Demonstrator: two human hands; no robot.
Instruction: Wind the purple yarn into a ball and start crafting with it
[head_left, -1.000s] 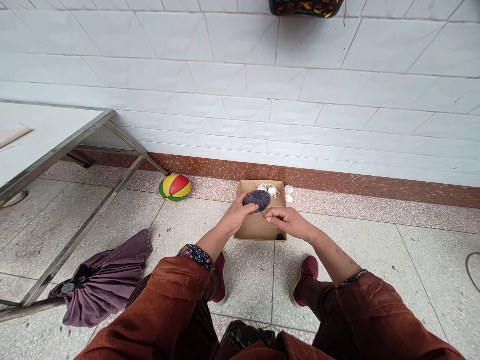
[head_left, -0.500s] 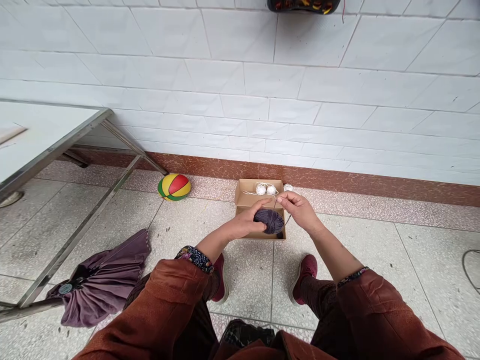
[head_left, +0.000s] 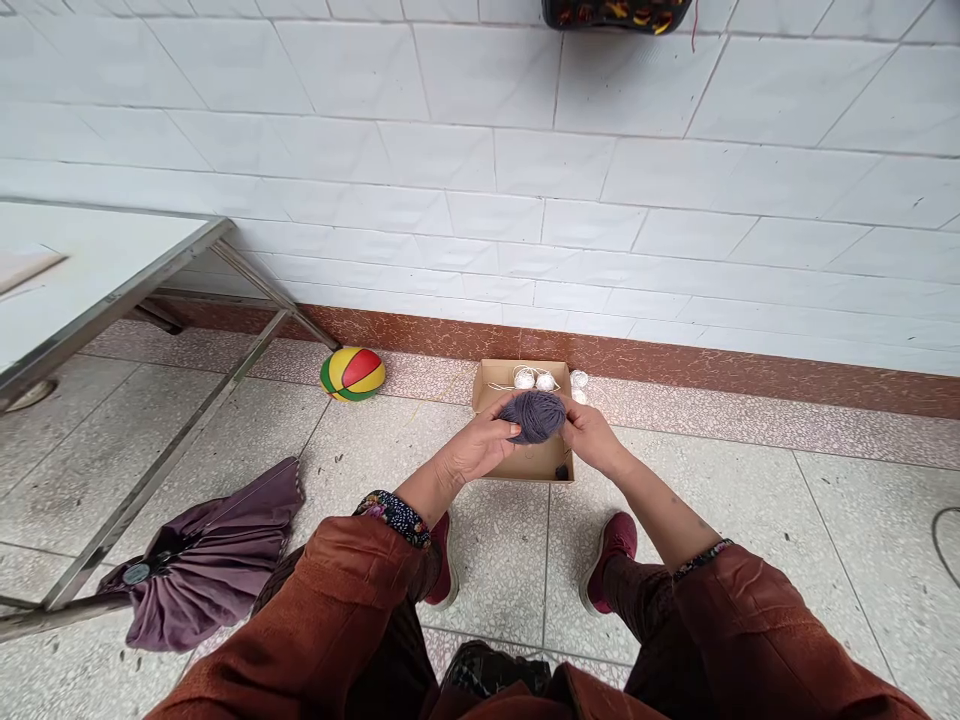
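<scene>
A ball of dark purple-grey yarn (head_left: 534, 416) is held above an open cardboard box (head_left: 525, 466). My left hand (head_left: 480, 445) grips its left side, the thumb across the front and the fingers beneath and behind. At the ball's right end my right hand (head_left: 592, 434) has its fingertips closed on the yarn; whether they pinch a strand or the wound end is partly hidden. White yarn balls (head_left: 535, 380) with loose strands lie in the box's lid half. A small dark bit (head_left: 562, 472) sits in the box's lower right corner.
More white yarn (head_left: 579, 384) lies right of the box by the wall. To the left are a striped ball (head_left: 352, 374), a metal-framed table (head_left: 112, 300) and a purple umbrella (head_left: 217, 565) on the floor. My shoes (head_left: 611, 560) flank the box's near side. A cable (head_left: 943, 545) lies far right.
My right hand was drawing a strand up and away from the yarn ball; it has now come down to the ball's right end. The ball has turned and risen slightly in my left hand.
</scene>
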